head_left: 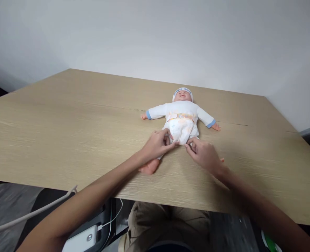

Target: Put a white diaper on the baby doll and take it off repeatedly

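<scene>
A baby doll point(183, 109) in a white long-sleeved top with blue cuffs and a lettered white cap lies on its back, arms spread. Around its waist and hips is a white diaper point(181, 126) with an orange patterned band. My left hand point(160, 142) is at the diaper's lower left edge, fingers curled and thumb reaching toward the crotch, closed on the material. On the other side my right hand point(200, 150) pinches the diaper's lower right edge. One bare doll foot point(151, 167) shows beneath my left wrist; my right hand and forearm mostly hide the other leg.
The doll lies on a wide wooden table point(73, 129) with thin seams, against a pale wall point(155, 38). Below the front edge are a white power bank point(82, 239) with a cable and a thicker white cord point(36, 212) at the left.
</scene>
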The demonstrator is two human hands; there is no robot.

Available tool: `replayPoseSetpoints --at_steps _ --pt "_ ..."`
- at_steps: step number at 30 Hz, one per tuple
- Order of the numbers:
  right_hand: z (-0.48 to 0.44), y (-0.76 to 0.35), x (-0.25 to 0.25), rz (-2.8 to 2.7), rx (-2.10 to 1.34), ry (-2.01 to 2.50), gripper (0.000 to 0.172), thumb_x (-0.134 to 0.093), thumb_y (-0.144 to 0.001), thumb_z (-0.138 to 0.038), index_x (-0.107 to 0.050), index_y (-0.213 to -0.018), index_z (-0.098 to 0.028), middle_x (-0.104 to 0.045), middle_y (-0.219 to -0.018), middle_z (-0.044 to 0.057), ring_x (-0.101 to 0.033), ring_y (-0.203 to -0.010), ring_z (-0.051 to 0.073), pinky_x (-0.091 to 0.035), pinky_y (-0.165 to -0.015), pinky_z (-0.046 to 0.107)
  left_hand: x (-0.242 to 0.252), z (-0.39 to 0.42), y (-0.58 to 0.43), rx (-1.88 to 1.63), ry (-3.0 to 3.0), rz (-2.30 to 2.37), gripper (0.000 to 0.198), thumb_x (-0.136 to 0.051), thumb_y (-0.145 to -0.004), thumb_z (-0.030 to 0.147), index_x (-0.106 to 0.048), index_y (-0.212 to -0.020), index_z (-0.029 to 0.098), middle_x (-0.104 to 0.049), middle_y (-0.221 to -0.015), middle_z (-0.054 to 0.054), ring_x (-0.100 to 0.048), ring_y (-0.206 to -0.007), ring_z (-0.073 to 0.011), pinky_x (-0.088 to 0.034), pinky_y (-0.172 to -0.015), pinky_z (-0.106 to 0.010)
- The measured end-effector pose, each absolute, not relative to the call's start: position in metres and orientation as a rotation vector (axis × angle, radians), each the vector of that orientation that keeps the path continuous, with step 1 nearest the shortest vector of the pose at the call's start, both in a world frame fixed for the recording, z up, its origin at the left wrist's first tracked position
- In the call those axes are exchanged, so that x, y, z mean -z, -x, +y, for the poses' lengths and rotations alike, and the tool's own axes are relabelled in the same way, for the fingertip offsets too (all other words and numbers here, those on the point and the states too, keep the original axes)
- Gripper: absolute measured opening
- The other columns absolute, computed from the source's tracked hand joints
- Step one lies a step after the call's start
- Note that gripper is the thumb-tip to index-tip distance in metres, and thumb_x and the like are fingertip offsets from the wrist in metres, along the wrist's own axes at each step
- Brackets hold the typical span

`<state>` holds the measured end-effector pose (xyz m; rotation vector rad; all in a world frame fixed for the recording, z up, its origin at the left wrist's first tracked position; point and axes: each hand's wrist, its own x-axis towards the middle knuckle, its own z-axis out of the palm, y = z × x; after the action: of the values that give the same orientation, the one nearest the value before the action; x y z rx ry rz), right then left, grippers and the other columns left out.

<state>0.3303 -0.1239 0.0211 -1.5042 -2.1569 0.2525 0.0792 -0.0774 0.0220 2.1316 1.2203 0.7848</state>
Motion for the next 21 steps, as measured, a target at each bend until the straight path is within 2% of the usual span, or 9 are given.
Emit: replayPoseSetpoints --at_steps 3,6,10,12,17,21 --pt "-0.126 -0.319 -0.013 -2.111 -0.143 1.563 0.017 -0.065 -0.106 -0.035 -0.067 -0.094 -0.023 -0.065 -0.072 -0.001 -0.059 -0.061 0.018 -0.036 -0.062 0.032 -0.023 -0.08 -0.089 -0.78 -2.155 1.293 0.041 -0.077 -0.099 0.053 -0.054 -0.082 0.023 -0.065 -0.073 0.002 -0.058 -0.075 -0.0216 -0.041 -0.083 -0.038" --pt "-0.129 -0.314 -0.004 -2.105 -0.086 1.545 0.013 -0.065 -0.107 -0.034 -0.07 -0.102 -0.022 -0.073 -0.093 0.005 -0.065 -0.072 0.02 -0.04 -0.064 0.032 -0.023 -0.084 -0.09 -0.761 -2.239 1.311 0.035 -0.076 -0.099 0.043 -0.055 -0.079 0.023 -0.065 -0.076 -0.001 -0.059 -0.085 -0.0247 -0.041 -0.087 -0.039" --pt "-0.134 -0.315 0.0 -2.079 -0.055 1.506 0.015 -0.065 -0.107 -0.031 -0.074 -0.114 -0.022 -0.073 -0.117 0.01 -0.072 -0.086 0.024 -0.048 -0.069 0.033 -0.022 -0.087 -0.086 -0.799 -2.239 1.278 0.033 -0.07 -0.102 0.04 -0.055 -0.078 0.023 -0.063 -0.077 -0.001 -0.059 -0.09 -0.0253 -0.043 -0.09 -0.039" --pt "-0.136 -0.315 0.0 -2.064 -0.081 1.475 0.016 -0.065 -0.106 -0.029 -0.074 -0.117 -0.023 -0.073 -0.123 0.011 -0.074 -0.094 0.025 -0.053 -0.076 0.035 -0.021 -0.086 -0.084 -0.851 -2.252 1.218 0.028 -0.068 -0.104 0.038 -0.057 -0.082 0.023 -0.067 -0.085 -0.002 -0.061 -0.092 -0.025 -0.045 -0.092 -0.04" --pt "-0.138 -0.315 -0.006 -2.065 -0.213 1.424 0.021 -0.068 -0.103 -0.029 -0.073 -0.123 -0.024 -0.072 -0.136 0.011 -0.076 -0.108 0.029 -0.059 -0.086 0.038 -0.019 -0.085 -0.083 -0.979 -2.243 1.104 0.018 -0.065 -0.106 0.035 -0.063 -0.095 0.021 -0.07 -0.124 -0.011 -0.065 -0.111 -0.0266 -0.05 -0.1 -0.042" --pt "-0.138 -0.315 -0.011 -2.105 -0.289 1.416 0.026 -0.068 -0.102 -0.034 -0.07 -0.126 -0.024 -0.073 -0.14 0.012 -0.075 -0.113 0.031 -0.06 -0.09 0.041 -0.02 -0.086 -0.082 -0.985 -2.251 1.068 0.018 -0.065 -0.106 0.032 -0.06 -0.092 0.022 -0.072 -0.121 -0.01 -0.065 -0.112 -0.0263 -0.05 -0.1 -0.041"
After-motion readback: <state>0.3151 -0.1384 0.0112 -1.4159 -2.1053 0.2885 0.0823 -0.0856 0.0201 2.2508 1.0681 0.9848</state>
